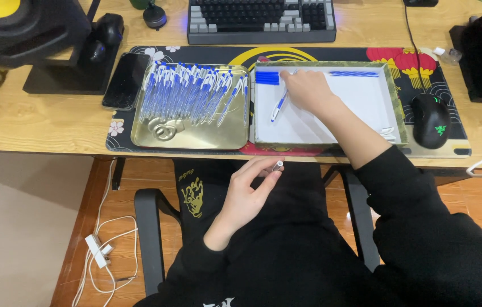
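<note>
The right hand point(304, 90) pinched a blue-and-white pen point(278, 107) near the white box's point(366, 102) far-left corner, barrel slanting toward the left hand point(246, 193), which pinched a small cap point(278, 166) below the desk's near edge.

Head view, looking down at a wooden worktop point(36, 122). The right hand point(304, 89) reached into a white-lined box lid point(360, 99) and touched a blue-and-white pen point(278, 107); blue pen parts point(267, 78) lay along the lid's far edge. The left hand point(245, 196), held above the lap, pinched a small pen cap point(277, 166) between fingertips. A gold tray point(195, 133) just beside the lid carried many pens point(192, 91). A phone point(125, 79), keyboard point(261, 20) and mouse point(431, 120) lay nearby.
</note>
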